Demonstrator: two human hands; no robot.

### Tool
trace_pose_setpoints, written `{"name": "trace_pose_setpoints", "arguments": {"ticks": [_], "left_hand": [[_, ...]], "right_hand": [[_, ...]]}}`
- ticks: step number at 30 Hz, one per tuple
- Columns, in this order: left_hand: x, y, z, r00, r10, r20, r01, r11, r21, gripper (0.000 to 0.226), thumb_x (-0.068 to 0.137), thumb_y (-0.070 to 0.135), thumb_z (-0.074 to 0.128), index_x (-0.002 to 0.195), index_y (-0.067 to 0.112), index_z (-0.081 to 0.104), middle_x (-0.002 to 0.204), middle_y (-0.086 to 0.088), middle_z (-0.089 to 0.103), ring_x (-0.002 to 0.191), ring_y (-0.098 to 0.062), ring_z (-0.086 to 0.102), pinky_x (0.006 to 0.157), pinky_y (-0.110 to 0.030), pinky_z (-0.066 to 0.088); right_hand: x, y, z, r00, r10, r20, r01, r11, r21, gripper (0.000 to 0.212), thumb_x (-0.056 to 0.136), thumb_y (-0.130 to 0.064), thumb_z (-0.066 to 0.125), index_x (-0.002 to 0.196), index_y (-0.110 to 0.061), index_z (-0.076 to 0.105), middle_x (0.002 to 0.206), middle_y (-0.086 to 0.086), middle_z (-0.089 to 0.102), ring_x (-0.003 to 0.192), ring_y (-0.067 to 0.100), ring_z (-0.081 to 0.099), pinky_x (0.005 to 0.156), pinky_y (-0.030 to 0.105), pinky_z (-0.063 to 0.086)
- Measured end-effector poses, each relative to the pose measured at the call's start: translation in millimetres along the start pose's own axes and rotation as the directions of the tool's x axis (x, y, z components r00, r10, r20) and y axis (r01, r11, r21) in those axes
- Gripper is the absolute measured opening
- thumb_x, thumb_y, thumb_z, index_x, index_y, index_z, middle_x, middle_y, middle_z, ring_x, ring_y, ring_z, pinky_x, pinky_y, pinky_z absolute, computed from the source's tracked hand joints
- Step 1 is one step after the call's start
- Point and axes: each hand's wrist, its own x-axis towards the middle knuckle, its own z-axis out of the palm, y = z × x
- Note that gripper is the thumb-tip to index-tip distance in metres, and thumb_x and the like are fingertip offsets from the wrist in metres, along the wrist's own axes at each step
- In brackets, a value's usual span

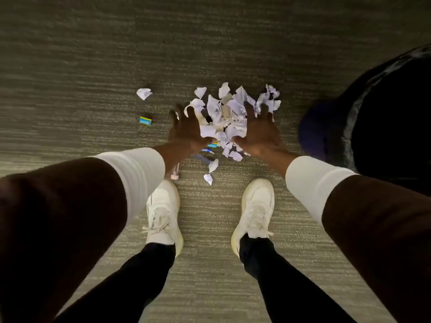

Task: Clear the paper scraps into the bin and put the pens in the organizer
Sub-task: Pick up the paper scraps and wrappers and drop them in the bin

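Observation:
A heap of torn white paper scraps (229, 113) lies on the carpet in front of my feet. My left hand (186, 131) rests on the heap's left side, fingers spread. My right hand (258, 131) presses against its right side, fingers also spread. Both hands flank the heap, and neither is closed around anything. One crumpled scrap (144, 93) lies apart at the left. Two small scraps (211, 170) sit near my left shoe. Pens (206, 157) lie partly hidden under my left wrist and the heap. A dark bin (384, 117) with a black liner stands at the right.
A small blue and yellow object (145, 120) lies on the carpet left of my left hand. My white shoes (163, 213) stand just behind the heap. Grey carpet (210, 43) stretches beyond the scraps.

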Motion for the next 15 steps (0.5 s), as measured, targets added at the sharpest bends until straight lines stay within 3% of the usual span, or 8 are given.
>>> {"name": "trace_pose_setpoints", "arguments": {"ticks": [3, 7, 9, 11, 13, 15], "left_hand": [[25.4, -7.3, 15.0, 0.998, -0.052, 0.018, 0.053, 0.996, -0.066, 0.141, 0.066, 0.067, 0.088, 0.165, 0.011, 0.004, 0.171, -0.031, -0.009, 0.159, -0.054, -0.004, 0.126, -0.061, 0.023], [50.3, -8.2, 35.0, 0.999, -0.008, 0.034, 0.008, 1.000, -0.008, 0.145, 0.066, 0.056, 0.094, 0.166, 0.023, -0.005, 0.171, -0.030, -0.006, 0.159, -0.054, -0.004, 0.128, -0.061, 0.018], [54.9, -9.3, 44.8, 1.000, 0.009, -0.008, -0.008, 1.000, 0.020, 0.125, 0.074, 0.042, 0.092, 0.165, 0.026, 0.008, 0.169, -0.028, 0.006, 0.158, -0.052, 0.007, 0.129, -0.057, 0.019], [56.0, -11.0, 52.7, 0.995, 0.056, -0.079, -0.052, 0.997, 0.057, 0.090, 0.081, 0.031, 0.085, 0.155, 0.024, 0.033, 0.163, -0.023, 0.024, 0.153, -0.047, 0.023, 0.125, -0.052, 0.032], [55.7, -13.7, 57.4, 0.986, 0.094, -0.137, -0.086, 0.994, 0.065, 0.054, 0.087, 0.020, 0.077, 0.136, 0.015, 0.054, 0.153, -0.019, 0.040, 0.143, -0.042, 0.038, 0.114, -0.049, 0.043], [52.8, -17.2, 56.8, 0.983, 0.098, -0.153, -0.094, 0.995, 0.034, 0.040, 0.091, 0.017, 0.074, 0.129, 0.010, 0.064, 0.149, -0.016, 0.048, 0.138, -0.039, 0.045, 0.114, -0.043, 0.041]], "right_hand": [[17.9, 5.4, 16.9, 0.995, -0.072, -0.066, 0.073, 0.997, 0.012, 0.114, 0.081, -0.059, 0.076, 0.162, -0.041, -0.002, 0.171, 0.022, 0.002, 0.156, 0.046, 0.015, 0.106, 0.060, 0.046], [36.3, 2.2, 28.8, 0.986, -0.143, -0.090, 0.139, 0.989, -0.055, 0.115, 0.078, -0.056, 0.080, 0.161, -0.048, 0.000, 0.171, 0.018, 0.001, 0.156, 0.049, 0.011, 0.102, 0.062, 0.050], [43.4, -1.3, 36.9, 0.985, -0.166, -0.045, 0.160, 0.982, -0.105, 0.106, 0.082, -0.051, 0.079, 0.161, -0.047, 0.008, 0.172, 0.016, -0.003, 0.156, 0.050, 0.011, 0.103, 0.061, 0.049], [45.4, -4.9, 44.2, 0.987, -0.163, -0.008, 0.160, 0.976, -0.146, 0.087, 0.090, -0.041, 0.074, 0.160, -0.044, 0.022, 0.172, 0.016, 0.001, 0.154, 0.050, 0.014, 0.108, 0.059, 0.046], [46.2, -9.0, 46.3, 0.981, -0.176, -0.078, 0.160, 0.971, -0.180, 0.062, 0.097, -0.024, 0.065, 0.152, -0.036, 0.041, 0.166, 0.017, 0.019, 0.148, 0.049, 0.029, 0.099, 0.054, 0.054], [46.7, -12.4, 41.1, 0.967, -0.186, -0.176, 0.154, 0.972, -0.180, 0.046, 0.098, -0.009, 0.057, 0.140, -0.028, 0.058, 0.155, 0.016, 0.038, 0.137, 0.043, 0.044, 0.085, 0.048, 0.059]]}}
